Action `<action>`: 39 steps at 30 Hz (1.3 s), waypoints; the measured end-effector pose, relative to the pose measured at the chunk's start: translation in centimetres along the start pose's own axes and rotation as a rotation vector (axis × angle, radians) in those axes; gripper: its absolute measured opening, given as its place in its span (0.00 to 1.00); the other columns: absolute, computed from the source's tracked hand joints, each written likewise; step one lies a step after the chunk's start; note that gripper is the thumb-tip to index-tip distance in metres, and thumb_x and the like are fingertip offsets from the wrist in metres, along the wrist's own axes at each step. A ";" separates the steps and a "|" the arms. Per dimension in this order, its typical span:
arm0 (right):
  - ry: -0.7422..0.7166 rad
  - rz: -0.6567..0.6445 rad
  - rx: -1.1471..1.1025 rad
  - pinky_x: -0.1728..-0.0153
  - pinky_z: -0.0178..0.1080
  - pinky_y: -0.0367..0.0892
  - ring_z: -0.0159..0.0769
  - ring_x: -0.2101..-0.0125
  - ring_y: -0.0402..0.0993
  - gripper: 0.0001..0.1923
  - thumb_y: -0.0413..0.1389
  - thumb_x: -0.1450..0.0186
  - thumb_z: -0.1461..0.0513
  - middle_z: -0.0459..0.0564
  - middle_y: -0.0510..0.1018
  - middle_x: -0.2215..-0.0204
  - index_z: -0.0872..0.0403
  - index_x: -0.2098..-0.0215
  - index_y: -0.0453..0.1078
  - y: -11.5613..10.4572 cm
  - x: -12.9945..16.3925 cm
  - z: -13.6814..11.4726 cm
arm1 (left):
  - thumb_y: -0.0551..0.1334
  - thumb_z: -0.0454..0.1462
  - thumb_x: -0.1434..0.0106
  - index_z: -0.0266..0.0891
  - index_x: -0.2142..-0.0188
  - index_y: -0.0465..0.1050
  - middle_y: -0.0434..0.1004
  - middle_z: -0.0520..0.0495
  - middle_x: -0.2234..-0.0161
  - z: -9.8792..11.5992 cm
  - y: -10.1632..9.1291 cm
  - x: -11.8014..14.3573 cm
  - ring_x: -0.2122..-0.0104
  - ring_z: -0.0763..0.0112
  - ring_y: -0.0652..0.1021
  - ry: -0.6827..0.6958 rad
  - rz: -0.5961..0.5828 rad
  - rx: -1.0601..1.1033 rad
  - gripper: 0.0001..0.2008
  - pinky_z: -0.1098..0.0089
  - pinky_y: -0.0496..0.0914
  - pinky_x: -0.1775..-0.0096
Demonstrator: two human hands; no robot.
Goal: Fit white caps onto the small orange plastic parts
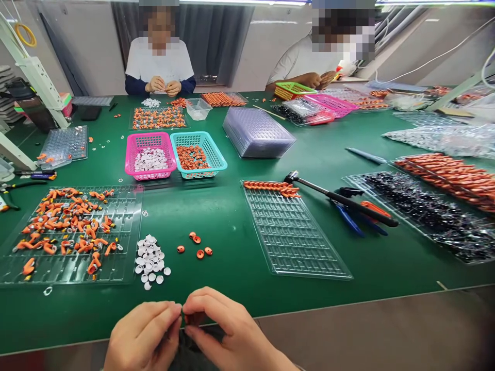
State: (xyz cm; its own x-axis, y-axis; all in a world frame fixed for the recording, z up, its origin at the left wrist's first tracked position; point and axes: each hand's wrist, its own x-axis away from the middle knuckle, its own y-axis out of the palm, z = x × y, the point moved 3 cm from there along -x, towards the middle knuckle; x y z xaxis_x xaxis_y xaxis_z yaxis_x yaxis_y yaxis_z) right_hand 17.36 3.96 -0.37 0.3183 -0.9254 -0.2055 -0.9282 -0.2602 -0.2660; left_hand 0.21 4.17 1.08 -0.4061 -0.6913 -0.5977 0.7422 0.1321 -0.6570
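At the table's near edge my right hand (226, 322) pinches a small orange part (187, 319), mostly covered by the fingers. Close beside it, my left hand (143, 332) is closed with thumb and forefinger together at the same part; whatever lies in its fingers is hidden. Just beyond the hands lie a heap of small white discs (150, 260) and several loose orange cup-shaped pieces (200, 254). To the left, a clear tray (129, 263) carries many curved orange parts (79, 224).
Right of the hands lies a clear ridged tray (297, 237) with a row of orange parts, beside a hammer (328, 193) and blue-handled pliers (348, 219). Farther back stand a pink basket (129, 154), a turquoise basket (220, 157) and stacked clear trays (257, 134). Two people sit opposite.
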 end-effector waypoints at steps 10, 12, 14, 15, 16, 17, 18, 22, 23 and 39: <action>0.189 0.177 -0.457 0.66 0.32 0.76 0.34 0.69 0.78 0.09 0.65 0.42 0.69 0.47 0.78 0.68 0.51 0.65 0.76 0.7 0.3 1.5 | 0.60 0.24 0.39 0.39 0.52 0.75 0.85 0.40 0.63 -0.2 0.0 0.8 0.64 0.66 0.84 0.036 -0.078 -0.018 0.17 0.71 0.77 0.60; 0.232 0.197 -0.537 0.66 0.32 0.76 0.34 0.69 0.78 0.07 0.67 0.43 0.66 0.46 0.78 0.69 0.51 0.66 0.76 1.0 0.3 1.8 | 0.60 0.23 0.39 0.37 0.53 0.75 0.85 0.39 0.64 0.0 -0.2 0.3 0.64 0.65 0.84 0.077 -0.094 -0.037 0.17 0.71 0.77 0.60; 0.239 0.214 -0.575 0.66 0.33 0.76 0.34 0.68 0.78 0.07 0.69 0.43 0.63 0.47 0.79 0.69 0.52 0.68 0.76 1.2 0.2 1.8 | 0.60 0.22 0.40 0.37 0.53 0.76 0.85 0.39 0.64 0.1 -0.4 -0.2 0.65 0.65 0.84 0.085 -0.102 -0.029 0.18 0.71 0.77 0.59; 0.229 0.220 -0.575 0.66 0.33 0.76 0.35 0.68 0.78 0.07 0.69 0.43 0.61 0.47 0.79 0.68 0.52 0.68 0.77 1.2 0.2 1.8 | 0.60 0.22 0.40 0.37 0.53 0.76 0.85 0.39 0.63 0.1 -0.4 -0.4 0.65 0.65 0.84 0.072 -0.101 -0.006 0.18 0.71 0.77 0.60; 0.210 0.224 -0.563 0.66 0.34 0.77 0.35 0.68 0.78 0.07 0.69 0.43 0.60 0.48 0.79 0.68 0.52 0.68 0.77 1.2 0.2 1.8 | 0.60 0.22 0.40 0.38 0.53 0.76 0.85 0.40 0.63 0.2 -0.4 -0.5 0.65 0.66 0.84 0.050 -0.099 0.033 0.18 0.72 0.77 0.61; 0.185 0.227 -0.545 0.66 0.34 0.77 0.35 0.68 0.78 0.07 0.69 0.42 0.60 0.49 0.79 0.68 0.52 0.67 0.77 1.2 0.2 1.7 | 0.60 0.22 0.40 0.38 0.53 0.76 0.84 0.41 0.63 0.1 -0.4 -0.6 0.66 0.67 0.83 0.019 -0.094 0.085 0.18 0.74 0.77 0.62; 0.159 0.229 -0.526 0.66 0.34 0.77 0.36 0.68 0.78 0.06 0.68 0.42 0.60 0.49 0.79 0.67 0.51 0.67 0.77 1.1 0.2 1.7 | 0.60 0.23 0.40 0.39 0.54 0.76 0.84 0.43 0.64 0.1 -0.4 -0.7 0.67 0.68 0.83 -0.028 -0.087 0.141 0.17 0.75 0.76 0.63; 0.075 0.244 -0.419 0.68 0.34 0.77 0.37 0.67 0.79 0.04 0.66 0.39 0.62 0.50 0.80 0.67 0.51 0.65 0.78 0.8 0.2 1.6 | 0.65 0.29 0.39 0.45 0.61 0.77 0.83 0.53 0.71 -0.2 -0.1 -0.6 0.73 0.72 0.81 -0.319 -0.066 0.297 0.10 0.78 0.74 0.68; 0.051 0.252 -0.377 0.67 0.35 0.77 0.37 0.67 0.79 0.04 0.66 0.39 0.63 0.50 0.81 0.67 0.51 0.65 0.78 0.8 0.2 1.5 | 0.66 0.30 0.39 0.46 0.63 0.78 0.83 0.54 0.72 -0.3 0.0 -0.6 0.74 0.71 0.81 -0.384 -0.062 0.325 0.08 0.77 0.73 0.69; -0.130 0.289 -0.187 0.65 0.33 0.78 0.36 0.67 0.82 0.18 0.62 0.39 0.73 0.48 0.84 0.65 0.45 0.58 0.79 0.6 0.3 0.3 | 0.77 0.43 0.53 0.39 0.74 0.83 0.82 0.49 0.78 -0.5 1.0 -0.3 0.77 0.73 0.77 -1.166 -0.050 0.991 0.12 0.78 0.72 0.72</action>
State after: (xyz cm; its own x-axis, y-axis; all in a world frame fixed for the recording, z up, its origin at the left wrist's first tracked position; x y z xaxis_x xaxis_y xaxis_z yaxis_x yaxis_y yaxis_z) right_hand 16.99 3.56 -0.86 0.0481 -0.9285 -0.3681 -0.9988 -0.0496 -0.0052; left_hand 0.79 4.84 0.35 -0.1602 -0.8986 0.4086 0.9794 -0.0931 0.1792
